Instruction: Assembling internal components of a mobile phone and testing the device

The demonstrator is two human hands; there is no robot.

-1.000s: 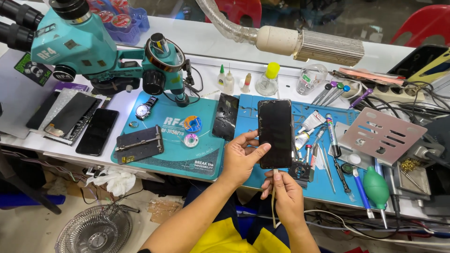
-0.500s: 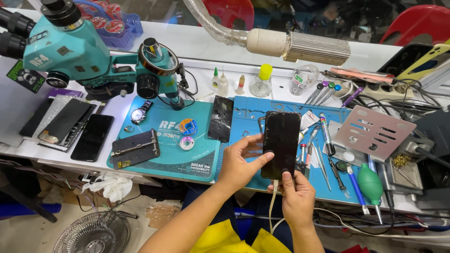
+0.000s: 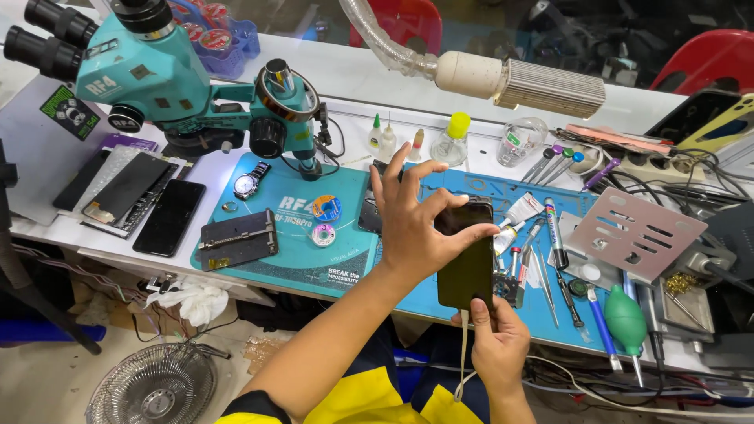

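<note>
Black and glossy, the phone (image 3: 467, 255) now sits lower, nearer the teal mat's (image 3: 283, 235) front edge, left hand (image 3: 408, 224) pinching its top, right hand (image 3: 496, 341) newly clamping its bottom end, cable (image 3: 463, 357) dangling below.

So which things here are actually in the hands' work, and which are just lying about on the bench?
In hand:
- dark phone, gripped by the left hand at its upper part and the right hand at its lower end
- pale cable hanging below the phone

Lying about:
- microscope
- wristwatch
- green blower bulb
- tweezers
- spare screens
</note>
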